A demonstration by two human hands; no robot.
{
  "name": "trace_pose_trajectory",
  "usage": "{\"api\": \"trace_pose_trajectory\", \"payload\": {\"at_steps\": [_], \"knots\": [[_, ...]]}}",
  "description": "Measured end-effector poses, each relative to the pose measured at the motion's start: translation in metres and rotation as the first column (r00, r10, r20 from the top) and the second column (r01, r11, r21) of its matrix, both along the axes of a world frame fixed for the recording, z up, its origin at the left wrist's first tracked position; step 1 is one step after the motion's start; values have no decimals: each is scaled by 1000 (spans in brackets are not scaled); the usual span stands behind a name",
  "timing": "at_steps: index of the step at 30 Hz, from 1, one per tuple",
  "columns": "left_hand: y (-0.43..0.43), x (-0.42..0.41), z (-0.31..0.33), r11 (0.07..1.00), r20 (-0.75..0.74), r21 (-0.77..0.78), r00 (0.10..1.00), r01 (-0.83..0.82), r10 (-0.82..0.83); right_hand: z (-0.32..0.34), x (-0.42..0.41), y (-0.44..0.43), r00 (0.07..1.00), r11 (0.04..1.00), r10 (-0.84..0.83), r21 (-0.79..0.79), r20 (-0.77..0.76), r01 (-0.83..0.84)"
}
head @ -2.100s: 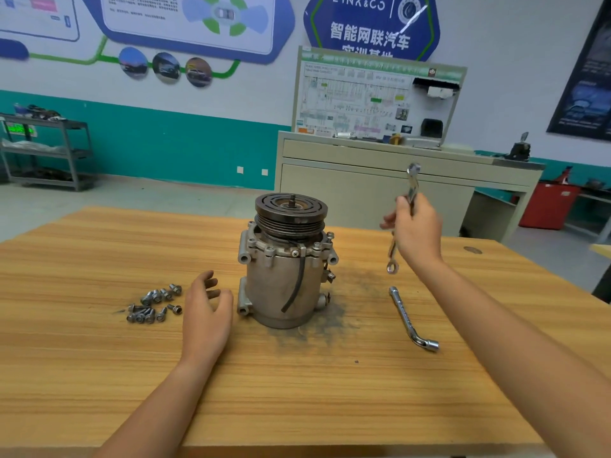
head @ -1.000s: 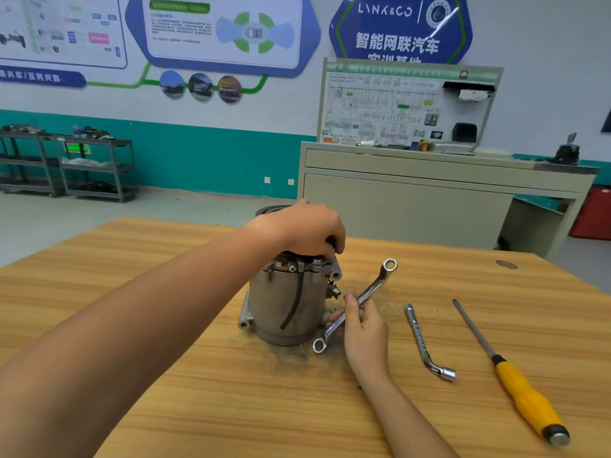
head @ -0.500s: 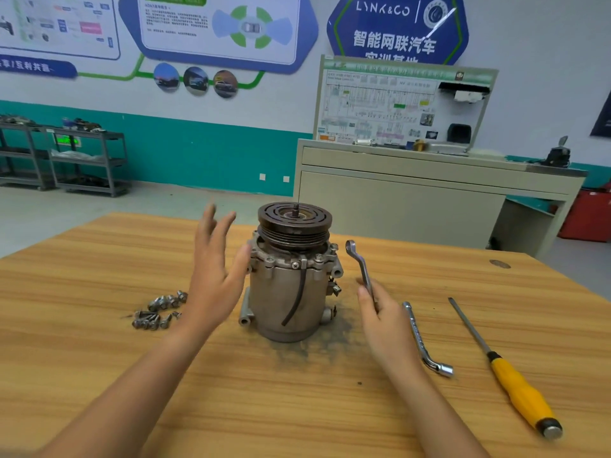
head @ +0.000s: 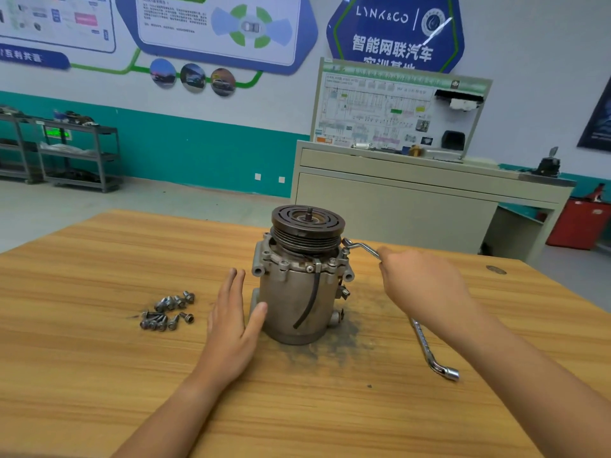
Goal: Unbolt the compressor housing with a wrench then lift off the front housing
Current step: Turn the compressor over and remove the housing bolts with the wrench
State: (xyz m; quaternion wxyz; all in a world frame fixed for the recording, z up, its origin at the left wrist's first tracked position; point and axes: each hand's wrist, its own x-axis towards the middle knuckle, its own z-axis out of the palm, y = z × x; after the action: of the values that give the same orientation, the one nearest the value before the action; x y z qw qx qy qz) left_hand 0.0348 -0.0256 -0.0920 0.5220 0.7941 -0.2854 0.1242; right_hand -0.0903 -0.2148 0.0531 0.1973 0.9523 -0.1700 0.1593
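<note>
We're gripping the wrench (head: 362, 247) w/ our right hand (head: 420, 282), its ring seemingly on a flange bolt (head: 344, 251) of the compressor (head: 297, 292) standing on the worktop (head: 99, 375), while our left hand (head: 234, 325) is lying open beside it, so a hard pull risks tipping it or slipping off.

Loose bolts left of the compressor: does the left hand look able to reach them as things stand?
Probably yes. The left hand is open and holds nothing, beside the compressor, and the loose bolts lie on the table just to its left, with nothing between.
</note>
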Motion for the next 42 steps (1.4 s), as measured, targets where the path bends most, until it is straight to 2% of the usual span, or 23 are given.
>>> {"api": "trace_pose_trajectory", "payload": {"at_steps": [5,8,11,18,23,34,42], "knots": [[-3,1,2,998,-18,-50,1000,-23,22,17,-2,18,984,985,7,-169,-181,-39],[-3,1,1,995,-21,-88,999,-47,45,22,-7,18,980,975,2,-215,-201,-47],[0,2,1,994,-22,-101,999,-49,47,16,-11,13,975,982,-23,-190,-223,-20],[2,2,3,988,-29,-142,998,-61,58,7,-9,3,992,995,-37,-94,-119,26],[4,1,5,986,-51,-151,997,-70,63,12,-11,4,997,993,-42,-111,-69,34],[3,2,1,987,-73,-156,997,-45,34,37,4,22,936,938,-100,-346,-339,-25],[1,4,-3,993,-101,-119,995,-15,3,32,3,9,923,962,-77,-273,-378,-32]]}}
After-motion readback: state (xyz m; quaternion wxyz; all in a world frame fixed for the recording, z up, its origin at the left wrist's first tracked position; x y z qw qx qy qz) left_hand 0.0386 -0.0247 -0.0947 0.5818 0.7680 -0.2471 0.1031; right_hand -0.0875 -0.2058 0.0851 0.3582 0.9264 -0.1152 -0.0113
